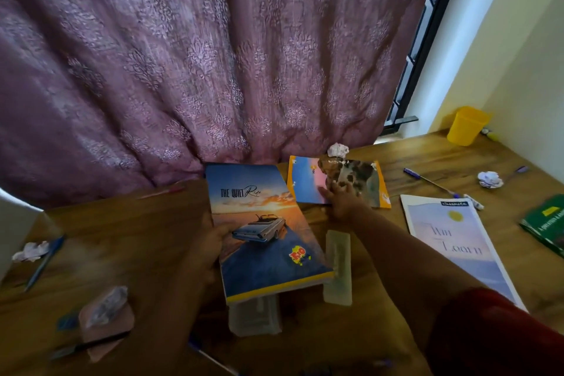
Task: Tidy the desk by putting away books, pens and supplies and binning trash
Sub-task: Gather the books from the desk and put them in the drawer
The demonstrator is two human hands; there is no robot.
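Observation:
My left hand [210,249] grips the left edge of a notebook [259,223] with a car and sunset cover, held above the wooden desk [146,223]. My right hand [340,197] reaches forward and rests with its fingers on a second notebook [308,180] with an orange border, lying near the curtain. Whether it grips that notebook is not clear. A crumpled paper ball [338,150] sits just behind that notebook. Further right lie a pale notebook [454,241] and a green book [546,223]. A purple pen [430,181] and another paper ball [489,179] lie at the right.
A yellow cup [465,126] stands in the far right corner. Clear plastic cases [337,265] lie under and beside the held notebook. At the left are a blue pen [45,261], a paper ball [30,250] and a pink pad [106,323] with a wrapper on it. A mauve curtain [198,55] hangs behind.

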